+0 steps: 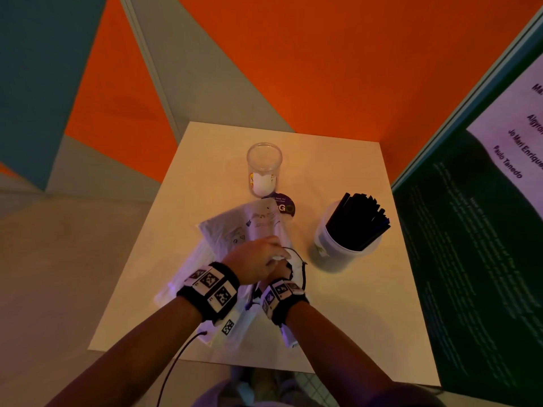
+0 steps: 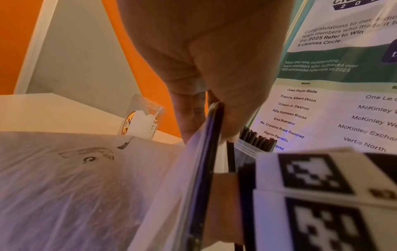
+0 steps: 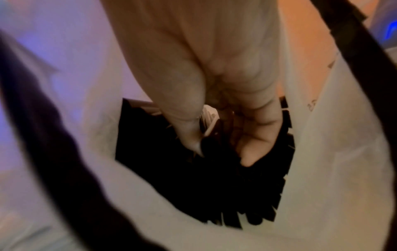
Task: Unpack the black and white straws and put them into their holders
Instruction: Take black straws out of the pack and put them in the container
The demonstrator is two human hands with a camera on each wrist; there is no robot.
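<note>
Head view: A white plastic bag (image 1: 235,230) with printed symbols lies on the pale square table (image 1: 352,333), at its middle. Beyond the bag stands a clear glass holder (image 1: 264,168) with a little white material at its bottom. To the right of the bag stands a white tub holder (image 1: 338,248) filled with black straws (image 1: 361,221), which lean toward the right and fan out above the rim. The left hand (image 1: 258,262) rests over the near right edge of the bag, fingers curled downward. The right hand (image 1: 286,273) is mostly hidden under the left hand and inside the bag mouth; its finger state cannot be read here.

Left wrist view: The left hand (image 2: 214,68) pinches the black-trimmed rim of the bag (image 2: 64,186) between thumb and fingers, holding the mouth open. The glass holder (image 2: 141,118) shows beyond the bag, and the tips of the black straws (image 2: 257,139) show to its right.

Right wrist view: The right hand (image 3: 214,84) reaches inside the bag (image 3: 333,152). The thumb and fingers (image 3: 255,135) are curled around a bundle of black straws (image 3: 204,186) at the bottom of the bag. These straws are matte black, straight, and packed side by side with uneven cut ends. A few white straws (image 3: 209,117) show between thumb and fingers.
</note>
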